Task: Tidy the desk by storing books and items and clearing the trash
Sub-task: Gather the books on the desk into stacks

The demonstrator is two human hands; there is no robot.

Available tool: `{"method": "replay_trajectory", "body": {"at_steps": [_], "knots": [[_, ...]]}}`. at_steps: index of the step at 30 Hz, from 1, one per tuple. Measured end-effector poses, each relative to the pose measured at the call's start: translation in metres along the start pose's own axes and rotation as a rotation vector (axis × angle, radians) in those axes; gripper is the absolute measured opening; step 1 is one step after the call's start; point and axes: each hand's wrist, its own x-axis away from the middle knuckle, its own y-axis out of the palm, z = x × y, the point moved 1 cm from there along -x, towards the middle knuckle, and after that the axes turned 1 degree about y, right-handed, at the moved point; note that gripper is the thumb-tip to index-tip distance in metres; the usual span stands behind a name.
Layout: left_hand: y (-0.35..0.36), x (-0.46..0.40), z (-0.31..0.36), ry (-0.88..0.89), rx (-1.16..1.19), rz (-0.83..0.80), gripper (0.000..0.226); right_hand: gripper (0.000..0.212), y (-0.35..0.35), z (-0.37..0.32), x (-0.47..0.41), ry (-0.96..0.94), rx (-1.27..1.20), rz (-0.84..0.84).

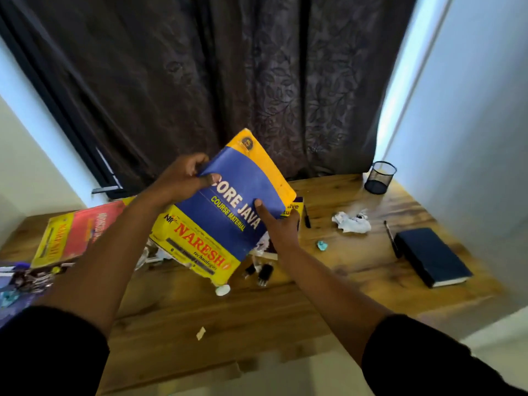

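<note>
A blue and yellow "Core Java" book (228,201) is lifted tilted above the wooden desk (257,315). My left hand (183,178) grips its upper left edge, thumb on the cover. My right hand (281,224) holds its right edge, thumb on the front. A red and yellow book (77,232) lies at the desk's left. A dark notebook (433,257) lies at the right, with a pen (391,238) beside it. Crumpled white paper (351,222) and a small teal scrap (322,245) lie right of centre.
A black mesh pen cup (380,177) stands at the back right. A black marker (307,217), small dark bottles (264,274), a white cap (223,290) and a paper scrap (201,333) lie on the desk. More books (25,277) lie at the far left. Dark curtain (228,81) behind.
</note>
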Motion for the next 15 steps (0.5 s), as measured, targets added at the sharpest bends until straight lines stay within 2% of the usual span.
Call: {"method": "replay_trajectory", "body": {"at_steps": [1, 2, 4, 6, 8, 10, 11, 15], "knots": [[0.013, -0.004, 0.003, -0.006, 0.034, 0.036, 0.056, 0.066, -0.011, 0.002, 0.000, 0.061, -0.052, -0.031], [0.029, -0.007, 0.004, -0.031, 0.085, 0.069, 0.057, 0.058, -0.021, 0.005, -0.001, 0.141, -0.107, -0.087], [0.061, -0.012, 0.005, -0.103, 0.212, 0.132, 0.036, 0.065, -0.041, 0.006, -0.004, 0.237, -0.207, -0.188], [0.098, -0.014, 0.008, -0.186, 0.335, 0.193, 0.010, 0.068, -0.068, 0.004, -0.015, 0.274, -0.300, -0.201], [0.135, -0.011, 0.012, -0.256, 0.475, 0.212, 0.005, 0.060, -0.103, 0.000, -0.025, 0.307, -0.287, -0.136], [0.170, -0.011, 0.015, -0.311, 0.557, 0.214, 0.013, 0.077, -0.143, 0.000, -0.038, 0.330, -0.214, -0.073], [0.188, -0.010, 0.015, -0.332, 0.573, 0.200, 0.016, 0.078, -0.163, 0.001, -0.043, 0.343, -0.171, -0.046], [0.256, -0.004, 0.005, -0.489, 0.602, 0.112, 0.018, 0.027, -0.228, 0.002, -0.056, 0.323, 0.004, 0.080]]}}
